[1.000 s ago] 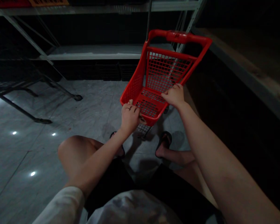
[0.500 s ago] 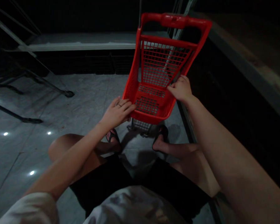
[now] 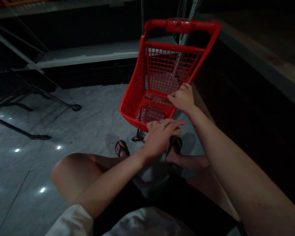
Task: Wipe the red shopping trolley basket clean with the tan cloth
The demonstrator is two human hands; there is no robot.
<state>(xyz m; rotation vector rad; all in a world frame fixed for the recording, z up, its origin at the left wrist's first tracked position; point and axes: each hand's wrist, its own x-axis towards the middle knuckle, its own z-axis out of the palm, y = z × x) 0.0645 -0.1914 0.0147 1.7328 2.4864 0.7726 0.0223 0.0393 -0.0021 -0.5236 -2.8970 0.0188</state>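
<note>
A small red plastic shopping cart (image 3: 154,104) with grid walls and a tall handle (image 3: 180,26) stands on the floor before me. My right hand (image 3: 183,96) is closed over the right rim of its basket. At the basket's front edge is my left hand (image 3: 160,132), its fingers pointing right across the rim. Something pale tan (image 3: 177,132) shows beneath those fingers; what it is I cannot make out. The front right corner of the basket is hidden behind the left hand.
My feet in dark flip-flops (image 3: 122,148) flank the cart's base. Black metal legs (image 3: 40,137) with feet or wheels stand at left. Behind the cart runs a low pale shelf (image 3: 88,57). A dark ledge (image 3: 263,60) lies along the right.
My left hand has moved right, from the basket's left rim to its front edge. My right hand stays on the right rim. The view has shifted a little.
</note>
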